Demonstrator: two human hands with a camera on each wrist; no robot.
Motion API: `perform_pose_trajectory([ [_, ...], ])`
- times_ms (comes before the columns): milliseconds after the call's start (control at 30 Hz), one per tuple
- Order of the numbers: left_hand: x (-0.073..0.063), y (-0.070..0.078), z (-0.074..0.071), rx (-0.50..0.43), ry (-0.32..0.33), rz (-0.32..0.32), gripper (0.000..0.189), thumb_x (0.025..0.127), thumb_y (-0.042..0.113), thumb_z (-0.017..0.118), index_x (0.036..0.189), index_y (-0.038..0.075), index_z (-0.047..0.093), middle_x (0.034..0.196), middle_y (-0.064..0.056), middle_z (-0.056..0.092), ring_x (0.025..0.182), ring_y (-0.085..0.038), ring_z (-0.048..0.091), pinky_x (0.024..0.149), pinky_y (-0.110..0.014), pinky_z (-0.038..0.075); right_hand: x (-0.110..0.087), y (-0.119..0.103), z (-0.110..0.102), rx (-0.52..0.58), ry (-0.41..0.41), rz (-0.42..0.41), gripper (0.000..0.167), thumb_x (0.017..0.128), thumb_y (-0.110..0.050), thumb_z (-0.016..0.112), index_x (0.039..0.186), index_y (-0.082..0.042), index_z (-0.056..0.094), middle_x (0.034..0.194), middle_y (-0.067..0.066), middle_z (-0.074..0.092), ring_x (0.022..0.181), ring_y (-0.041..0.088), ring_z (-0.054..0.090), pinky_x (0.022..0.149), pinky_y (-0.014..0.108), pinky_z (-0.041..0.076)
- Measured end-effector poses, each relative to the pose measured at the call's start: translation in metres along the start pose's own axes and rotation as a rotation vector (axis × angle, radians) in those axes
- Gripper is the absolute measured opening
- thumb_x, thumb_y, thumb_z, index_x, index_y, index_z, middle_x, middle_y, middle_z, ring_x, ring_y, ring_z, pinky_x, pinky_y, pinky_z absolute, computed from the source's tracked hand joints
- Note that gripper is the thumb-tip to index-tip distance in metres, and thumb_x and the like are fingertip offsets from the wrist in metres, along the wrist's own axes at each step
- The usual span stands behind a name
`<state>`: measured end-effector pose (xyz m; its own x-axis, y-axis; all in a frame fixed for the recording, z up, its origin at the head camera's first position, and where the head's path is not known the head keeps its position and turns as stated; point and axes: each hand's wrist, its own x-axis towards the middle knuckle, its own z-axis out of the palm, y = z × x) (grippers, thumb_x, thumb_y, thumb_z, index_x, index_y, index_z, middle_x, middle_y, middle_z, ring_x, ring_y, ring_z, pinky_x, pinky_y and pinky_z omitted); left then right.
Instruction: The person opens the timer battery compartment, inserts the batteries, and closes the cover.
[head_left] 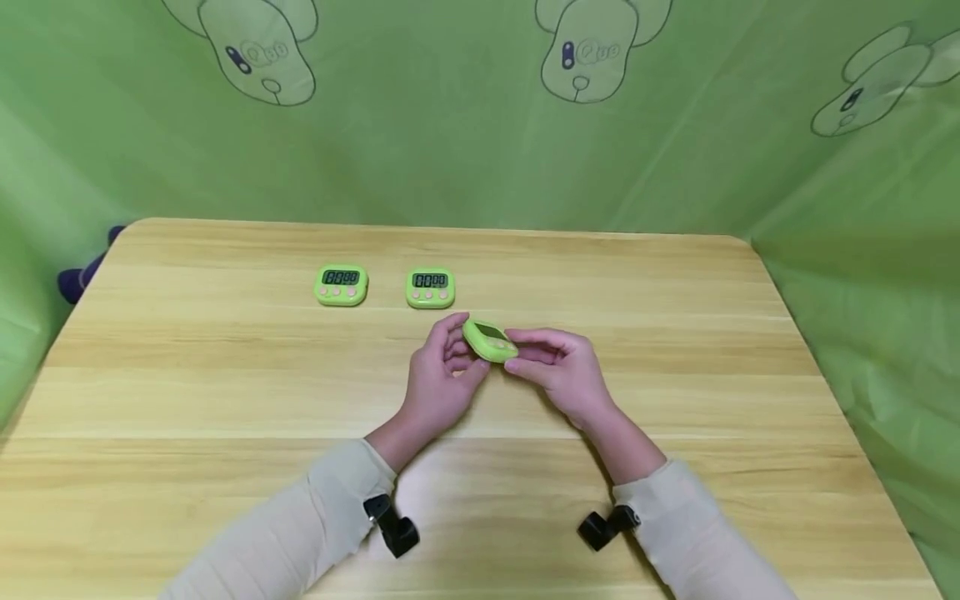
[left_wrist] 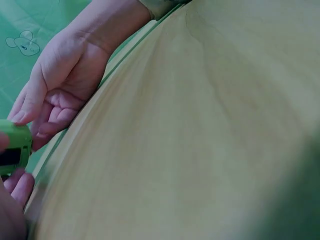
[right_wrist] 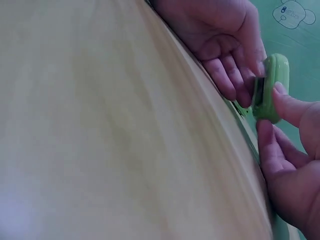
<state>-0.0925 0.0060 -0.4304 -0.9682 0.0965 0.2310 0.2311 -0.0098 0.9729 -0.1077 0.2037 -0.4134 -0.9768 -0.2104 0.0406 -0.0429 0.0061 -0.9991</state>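
Observation:
A light green digital kitchen timer is held between both hands, tilted, its dark screen facing up. At its left side, my left hand grips it with the index finger at the top edge and the thumb near the lower edge. My right hand pinches the right end between thumb and index finger. In the right wrist view, the held timer stands side-on, with a thumb against its rounded side. The left wrist view shows only part of the timer, cut off at the frame's edge.
Two matching green timers lie face up beyond the hands, the left timer and the right timer, both with lit digits. They rest on a wooden table. Behind it hangs a green curtain with cartoon heads; something purple shows past the left edge.

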Motion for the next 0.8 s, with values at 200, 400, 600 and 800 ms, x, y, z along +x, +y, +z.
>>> perform_pose_trajectory([
  [200, 0.004, 0.002, 0.003, 0.061, -0.062, -0.044, 0.067, 0.084, 0.006, 0.081, 0.141, -0.008, 0.048, 0.109, -0.015, 0.069, 0.083, -0.018, 0.07, 0.073, -0.028, 0.059, 0.0, 0.002, -0.014, -0.072, 0.095, 0.017, 0.045, 0.073, 0.017, 0.08, 0.116, 0.01, 0.068, 0.113, 0.023, 0.069, 0.094, 0.023, 0.071, 0.081, 0.035, 0.057],
  [400, 0.019, 0.003, 0.012, 0.205, -0.096, -0.093, 0.066, 0.087, 0.012, 0.08, 0.142, -0.007, 0.049, 0.109, -0.011, 0.068, 0.074, -0.011, 0.066, 0.064, -0.026, 0.057, 0.006, 0.004, -0.027, -0.154, 0.138, -0.03, 0.043, 0.071, 0.014, 0.084, 0.111, 0.008, 0.07, 0.103, 0.02, 0.072, 0.088, 0.023, 0.073, 0.077, 0.035, 0.058],
  [600, 0.035, 0.001, 0.021, 0.197, -0.134, -0.214, 0.068, 0.092, 0.009, 0.074, 0.149, -0.005, 0.039, 0.122, -0.013, 0.065, 0.056, -0.016, 0.065, 0.051, -0.031, 0.057, 0.022, 0.008, -0.035, -0.23, 0.164, -0.041, 0.043, 0.071, 0.01, 0.086, 0.112, 0.006, 0.072, 0.103, 0.02, 0.072, 0.09, 0.022, 0.072, 0.077, 0.03, 0.058],
  [800, 0.052, 0.004, 0.02, 0.184, -0.1, -0.298, 0.067, 0.096, 0.01, 0.069, 0.152, -0.003, 0.034, 0.096, -0.006, 0.064, 0.056, -0.019, 0.065, 0.044, -0.035, 0.056, 0.05, 0.004, -0.034, -0.262, 0.159, 0.106, 0.051, 0.073, 0.005, 0.087, 0.121, 0.003, 0.068, 0.115, 0.02, 0.068, 0.091, 0.021, 0.072, 0.078, 0.028, 0.057],
])
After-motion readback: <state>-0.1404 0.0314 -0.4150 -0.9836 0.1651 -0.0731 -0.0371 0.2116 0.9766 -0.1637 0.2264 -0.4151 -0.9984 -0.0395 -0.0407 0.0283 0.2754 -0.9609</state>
